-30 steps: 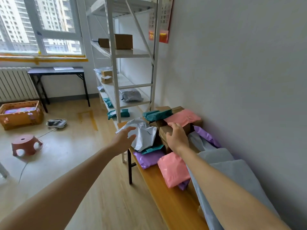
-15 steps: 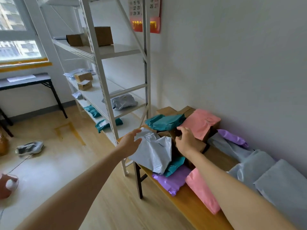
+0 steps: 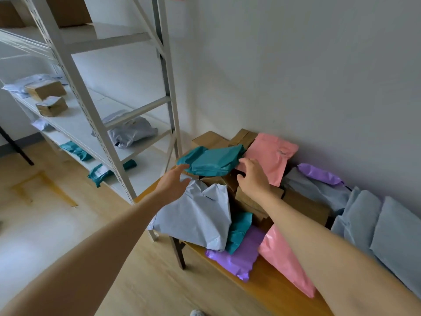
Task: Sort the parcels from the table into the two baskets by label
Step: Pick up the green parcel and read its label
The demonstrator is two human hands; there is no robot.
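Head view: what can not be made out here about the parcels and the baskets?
- Labels: none readable on the teal parcel; too small or turned away.
- Baskets: outside the head view.
- Brown boxes: partly hidden by the right hand and the white parcel.
- Grey parcels: cut off by the right edge.

Head-worn wide-angle view looks forward and down, close over the table (image 3: 268, 293), shelving (image 3: 83, 96) to its left

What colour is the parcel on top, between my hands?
It is a teal parcel, seen best in the head view.
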